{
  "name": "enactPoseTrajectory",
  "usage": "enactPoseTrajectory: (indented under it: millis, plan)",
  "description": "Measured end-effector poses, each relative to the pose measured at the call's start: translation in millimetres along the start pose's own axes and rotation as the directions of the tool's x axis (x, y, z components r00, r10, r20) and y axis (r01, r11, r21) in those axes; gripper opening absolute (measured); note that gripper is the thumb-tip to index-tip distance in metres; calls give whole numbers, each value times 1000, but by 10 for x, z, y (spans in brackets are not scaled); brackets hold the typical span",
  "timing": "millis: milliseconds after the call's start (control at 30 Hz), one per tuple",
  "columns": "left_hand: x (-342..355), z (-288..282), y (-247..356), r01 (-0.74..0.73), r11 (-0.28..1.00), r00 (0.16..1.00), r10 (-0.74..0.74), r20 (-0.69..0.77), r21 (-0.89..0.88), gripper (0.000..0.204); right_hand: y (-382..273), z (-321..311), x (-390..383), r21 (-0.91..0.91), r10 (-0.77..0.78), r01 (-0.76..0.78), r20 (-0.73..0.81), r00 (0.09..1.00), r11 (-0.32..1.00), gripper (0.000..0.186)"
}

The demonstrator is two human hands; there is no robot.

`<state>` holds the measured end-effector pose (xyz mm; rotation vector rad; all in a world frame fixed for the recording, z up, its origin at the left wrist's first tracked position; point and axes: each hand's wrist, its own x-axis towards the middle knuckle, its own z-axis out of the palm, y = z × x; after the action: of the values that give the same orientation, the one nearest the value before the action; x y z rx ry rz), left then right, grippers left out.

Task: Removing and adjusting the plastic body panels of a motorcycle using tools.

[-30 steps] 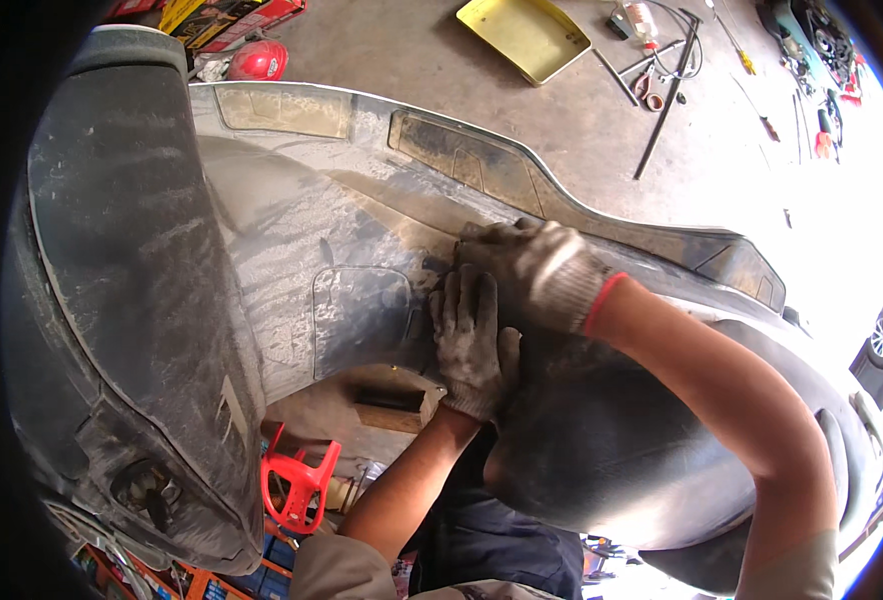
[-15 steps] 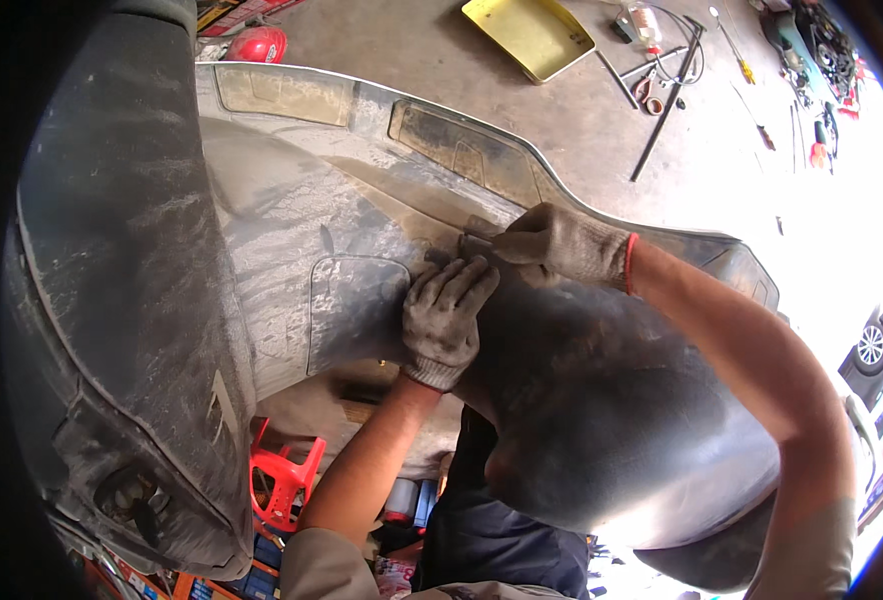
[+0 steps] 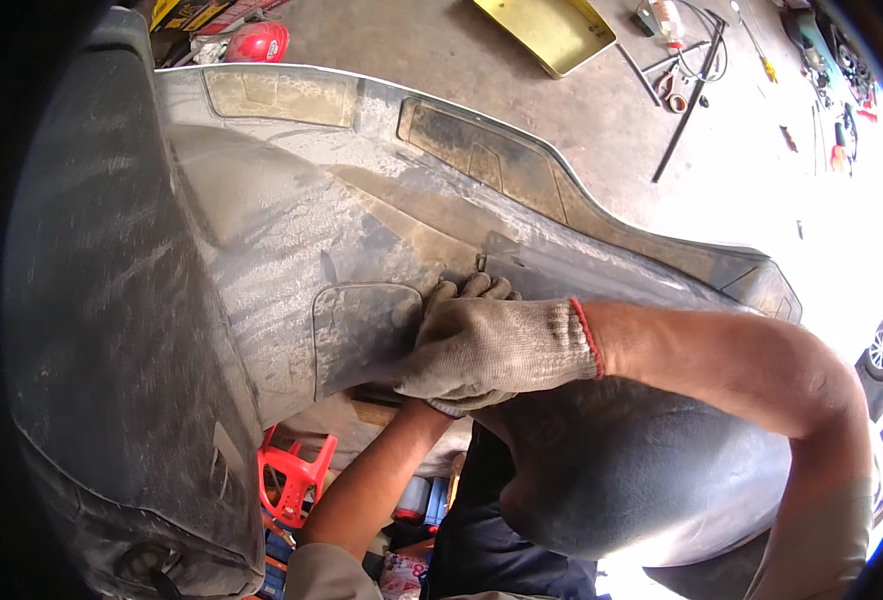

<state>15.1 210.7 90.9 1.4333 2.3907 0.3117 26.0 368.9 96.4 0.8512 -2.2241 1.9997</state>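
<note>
Right hand (image 3: 502, 345), knit glove, red-edged cuff: laid across the left hand (image 3: 477, 286), also gloved, mostly hidden; whether either grasps anything, cannot tell. Dusty grey floorboard (image 3: 282, 220) of a scooter: beneath and ahead of both hands. Outlined hatch (image 3: 367, 335): just left of them. Rounded dark body section (image 3: 652, 470): to their right. Red stool (image 3: 297, 470): lower left. Concrete floor (image 3: 392, 45), beyond: red helmet (image 3: 259, 43), yellow tray (image 3: 552, 35), black bar (image 3: 684, 130).

The right hand (image 3: 490, 348) mostly hides the left hand (image 3: 479, 286)
</note>
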Motion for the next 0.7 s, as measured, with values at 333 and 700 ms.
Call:
enactPoseTrajectory:
  millis: [333, 700]
  plan:
    - [20, 40, -212, -97, 978, 980, 62, -189, -187, 33, -356, -267, 104, 190, 103, -134, 165, 981, 973, 17]
    - [139, 13, -204, -112, 972, 970, 62, -236, -205, 42, -347, 181, -240, 591, 498, -610, 367, 786, 528, 15]
